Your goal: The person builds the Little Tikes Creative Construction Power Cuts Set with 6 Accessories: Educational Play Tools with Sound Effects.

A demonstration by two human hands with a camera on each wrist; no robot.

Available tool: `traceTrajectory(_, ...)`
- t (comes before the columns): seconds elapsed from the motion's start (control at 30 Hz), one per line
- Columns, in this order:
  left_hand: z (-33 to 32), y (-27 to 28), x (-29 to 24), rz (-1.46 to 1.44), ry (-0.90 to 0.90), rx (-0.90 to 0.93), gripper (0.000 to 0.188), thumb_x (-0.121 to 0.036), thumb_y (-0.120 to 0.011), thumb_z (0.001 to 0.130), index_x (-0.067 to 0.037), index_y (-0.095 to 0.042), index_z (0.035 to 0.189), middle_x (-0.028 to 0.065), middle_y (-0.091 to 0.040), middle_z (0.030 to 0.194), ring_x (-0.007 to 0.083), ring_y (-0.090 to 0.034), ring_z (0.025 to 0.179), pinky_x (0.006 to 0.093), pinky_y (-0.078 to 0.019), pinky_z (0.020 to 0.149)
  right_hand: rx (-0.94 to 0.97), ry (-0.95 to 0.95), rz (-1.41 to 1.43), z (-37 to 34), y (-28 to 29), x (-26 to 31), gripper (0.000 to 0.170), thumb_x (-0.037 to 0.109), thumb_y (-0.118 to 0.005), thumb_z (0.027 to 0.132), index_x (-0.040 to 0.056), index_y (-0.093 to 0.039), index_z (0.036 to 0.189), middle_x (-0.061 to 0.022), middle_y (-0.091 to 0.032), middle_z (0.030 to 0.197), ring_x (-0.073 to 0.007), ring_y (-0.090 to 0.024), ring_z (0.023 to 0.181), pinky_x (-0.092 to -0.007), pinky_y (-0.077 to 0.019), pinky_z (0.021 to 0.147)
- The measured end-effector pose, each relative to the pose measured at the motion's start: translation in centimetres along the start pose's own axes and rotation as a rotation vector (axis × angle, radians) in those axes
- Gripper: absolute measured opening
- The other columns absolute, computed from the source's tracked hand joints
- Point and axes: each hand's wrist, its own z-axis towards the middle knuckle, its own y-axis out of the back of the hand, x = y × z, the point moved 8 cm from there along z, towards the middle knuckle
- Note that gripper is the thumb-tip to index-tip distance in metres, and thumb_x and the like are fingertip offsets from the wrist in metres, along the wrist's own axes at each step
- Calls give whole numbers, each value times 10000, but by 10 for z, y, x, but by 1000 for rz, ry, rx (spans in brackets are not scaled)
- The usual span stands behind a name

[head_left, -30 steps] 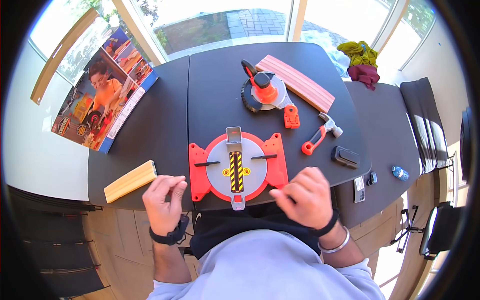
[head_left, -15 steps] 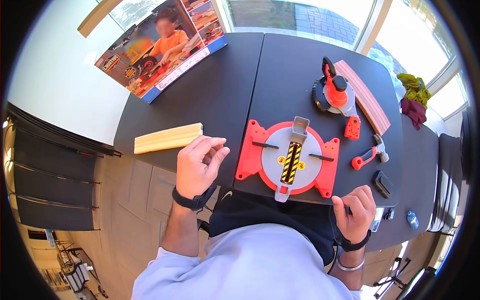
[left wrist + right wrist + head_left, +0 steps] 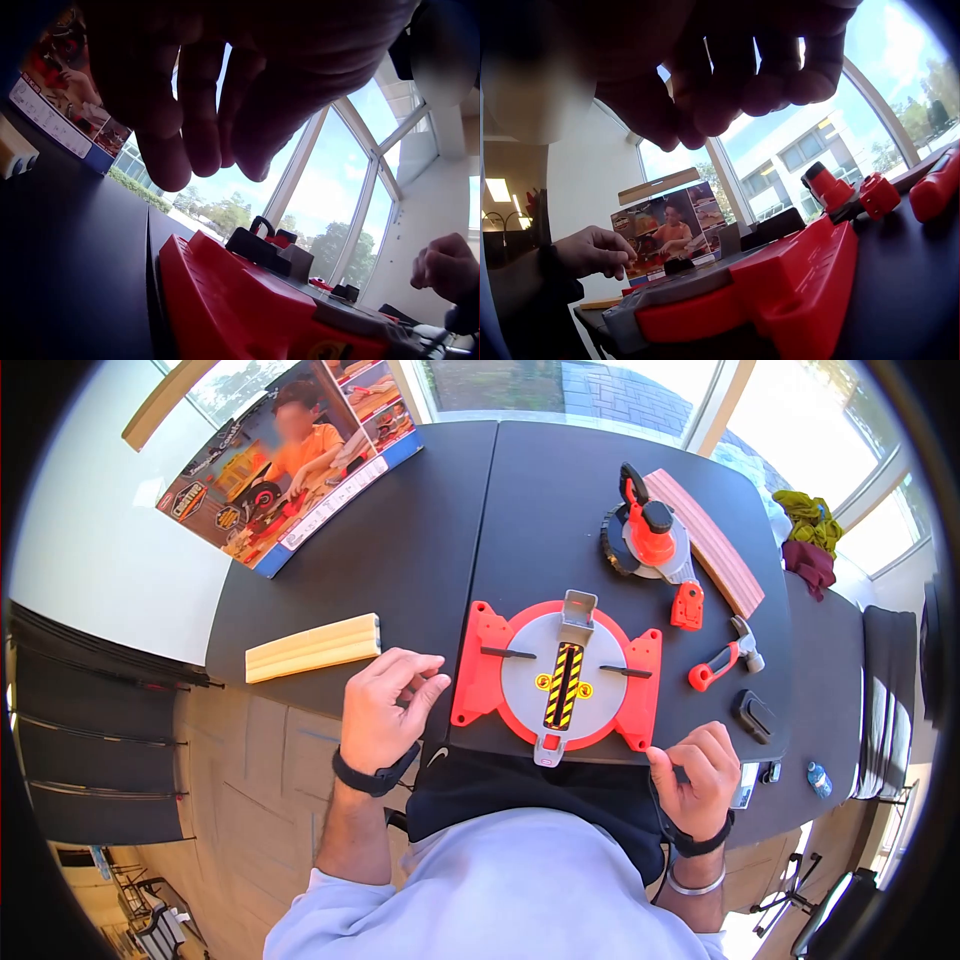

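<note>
The red and grey toy miter saw base (image 3: 560,680) lies flat at the table's front edge, a yellow-black striped slot across its disc. My left hand (image 3: 385,710) hovers off its left side, fingers loosely bent with nothing between them. Off the base's front right corner, my right hand (image 3: 698,780) is raised, fingers loosely curled and holding nothing. Behind the base stands the toy saw head (image 3: 655,540) with its dark blade and red motor. A red-handled toy hammer (image 3: 728,657) lies to the right. Beyond the left hand rests a pale yellow board (image 3: 315,650).
A reddish board (image 3: 705,545) lies behind the saw head. At the back left stands a printed toy box (image 3: 290,470). A black case (image 3: 753,717) sits near the right edge. On the adjoining table are a water bottle (image 3: 819,778) and crumpled clothes (image 3: 810,525).
The head view has turned left, so the table's things sit farther right in it. My right hand has drawn away from the base's front right corner. The objects keep their places.
</note>
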Motion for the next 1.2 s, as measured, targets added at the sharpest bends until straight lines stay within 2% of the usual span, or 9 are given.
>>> traceTrajectory(0.2,0,-4,-4,0,-42,56,194,-38,-854,945,1,-817,1132,104,-778,975,179,-738,789,284,-589,668,34,-48,7,-5,-8,-2,306,99,-944,807,63,-647,743,-44,-595,705,-268,-549,704,-397,-432,636)
traceTrajectory(0.8,-6,-27,-17,43,-122,230,209,-6,-861,904,10,-809,1106,130,-771,970,227,-752,792,310,-611,688,151,-10,50,-9,-26,0,274,184,-946,820,75,-700,768,-44,-615,739,-268,-600,750,-410,-464,688)
traceTrajectory(0.97,-7,-33,-21,28,-178,251,223,-10,-870,889,8,-810,1103,135,-772,977,237,-758,805,325,-624,727,102,-10,2,1,-14,-7,259,181,-933,841,72,-706,779,-46,-628,756,-273,-606,755,-413,-470,688)
traceTrajectory(1.03,-7,-33,-17,49,-176,240,226,-17,-873,889,7,-812,1106,133,-774,980,233,-758,806,322,-623,731,58,-50,-52,12,-2,-12,246,184,-929,849,67,-715,813,-54,-637,775,-283,-614,759,-417,-483,694)
traceTrajectory(1.07,-8,-34,-17,58,-180,245,223,-24,-871,894,8,-813,1107,132,-775,980,231,-757,808,322,-623,740,59,-61,-51,14,1,-18,241,177,-918,865,49,-730,942,-81,-656,834,-305,-625,789,-430,-513,725)
traceTrajectory(1.1,-8,-35,-19,50,-193,246,223,-24,-871,894,8,-813,1107,132,-775,980,231,-757,808,322,-623,740,52,-64,-63,20,3,-19,241,177,-918,865,49,-730,942,-81,-656,834,-305,-625,789,-430,-513,725)
traceTrajectory(1.17,-8,-34,-19,55,-174,242,220,-23,-867,897,8,-814,1108,134,-774,979,237,-756,813,327,-625,752,-23,-96,-55,35,12,-20,298,164,-901,884,37,-717,1081,-109,-669,909,-328,-630,822,-445,-537,757)
traceTrajectory(1.2,-8,-34,-19,58,-174,235,215,-22,-867,896,11,-810,1101,138,-774,981,241,-756,825,334,-623,758,23,-70,-72,40,11,-19,402,151,-895,879,35,-682,1199,-128,-670,997,-343,-635,897,-451,-545,794)
